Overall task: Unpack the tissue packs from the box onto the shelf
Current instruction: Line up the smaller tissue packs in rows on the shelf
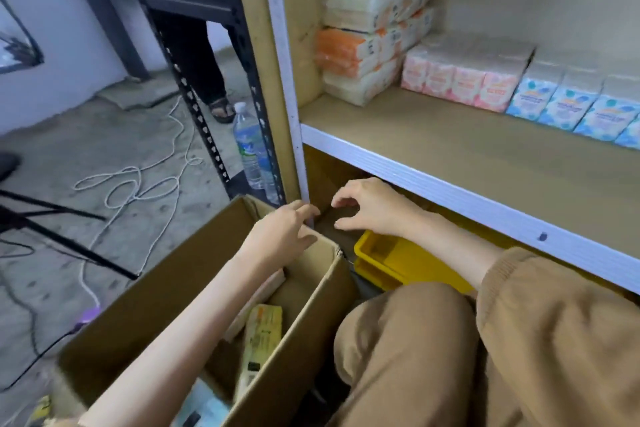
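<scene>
An open cardboard box [304,329] stands on the floor in front of the shelf unit. A tissue pack [261,340] lies inside it, partly under my left forearm. My left hand [282,236] hovers over the box's far corner, fingers apart and empty. My right hand [367,206] hangs just below the shelf's front edge, fingers curled and apart, holding nothing. On the shelf board [450,156] sit stacked orange and cream packs [367,38], a row of pink packs [460,76] and a row of blue packs [571,107].
A yellow bin [384,260] sits under the shelf beside the box. A water bottle [251,149] stands by the dark metal rack post [197,94]. White cord [138,184] loops over the concrete floor. Another person's foot [221,107] is behind the rack. My knee [408,340] is beside the box.
</scene>
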{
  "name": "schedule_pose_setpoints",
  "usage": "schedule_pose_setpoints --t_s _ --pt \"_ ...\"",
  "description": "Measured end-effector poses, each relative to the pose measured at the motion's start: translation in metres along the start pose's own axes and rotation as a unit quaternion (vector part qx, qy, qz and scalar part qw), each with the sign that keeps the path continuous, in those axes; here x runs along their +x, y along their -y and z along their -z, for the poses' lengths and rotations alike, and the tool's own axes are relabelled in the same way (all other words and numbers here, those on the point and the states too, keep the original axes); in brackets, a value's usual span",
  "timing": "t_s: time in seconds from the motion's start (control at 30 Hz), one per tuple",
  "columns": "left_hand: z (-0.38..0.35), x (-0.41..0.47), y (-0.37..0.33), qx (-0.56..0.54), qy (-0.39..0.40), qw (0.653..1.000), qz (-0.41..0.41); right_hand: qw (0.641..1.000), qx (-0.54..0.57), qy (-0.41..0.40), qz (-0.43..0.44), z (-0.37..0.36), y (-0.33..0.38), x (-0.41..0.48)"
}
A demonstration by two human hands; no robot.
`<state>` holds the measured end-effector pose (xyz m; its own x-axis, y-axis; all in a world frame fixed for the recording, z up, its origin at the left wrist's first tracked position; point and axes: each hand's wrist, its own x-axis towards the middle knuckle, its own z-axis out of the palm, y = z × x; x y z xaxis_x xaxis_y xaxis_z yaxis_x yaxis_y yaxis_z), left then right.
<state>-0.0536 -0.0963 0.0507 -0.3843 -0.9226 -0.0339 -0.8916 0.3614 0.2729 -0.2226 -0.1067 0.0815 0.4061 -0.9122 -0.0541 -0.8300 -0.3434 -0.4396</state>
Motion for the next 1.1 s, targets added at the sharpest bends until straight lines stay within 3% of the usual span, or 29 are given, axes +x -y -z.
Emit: schedule_pose_setpoints --t_s 0.3,0.7,1.1 --pt "-0.061 -0.076 0.099 -0.013 0.057 0.985 0.162 0.988 0.007 0.154 0.018 -0.109 0.032 0.04" --pt "-0.16 -0.065 0.201 -0.082 0.149 0.92 0.353 0.94 -0.069 0.332 0.041 -0.226 0.025 0.114" --pt "-0.24 -0.019 0.25 -0.069 0.191 0.9 0.384 0.903 -0.084 0.422 0.017 -0.31 0.018 0.148"
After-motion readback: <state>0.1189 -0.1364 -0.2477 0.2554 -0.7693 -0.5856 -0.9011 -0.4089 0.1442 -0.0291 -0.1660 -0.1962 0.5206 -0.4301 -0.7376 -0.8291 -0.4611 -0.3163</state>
